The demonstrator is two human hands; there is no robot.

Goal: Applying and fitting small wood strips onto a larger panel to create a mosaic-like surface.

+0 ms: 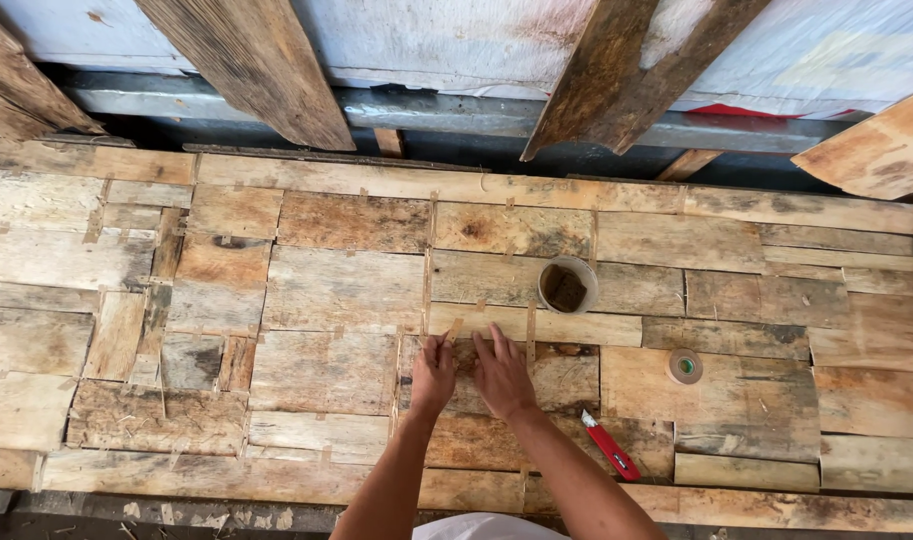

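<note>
Cup's (568,285) dark contents unclear; leaning planks (257,65) cut off.

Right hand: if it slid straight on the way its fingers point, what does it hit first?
The right hand lies flat on the patched veneer sheet, fingers pointing away and slightly left. Straight on, it probably meets the upright strip of tape or passes just left of it; the round cup sits off to the right.

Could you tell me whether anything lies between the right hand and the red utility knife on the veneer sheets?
Nothing visible does. The right hand presses flat on the veneer patchwork, and the red utility knife lies just right of its forearm on bare veneer. The tape roll and cup sit aside.
</note>
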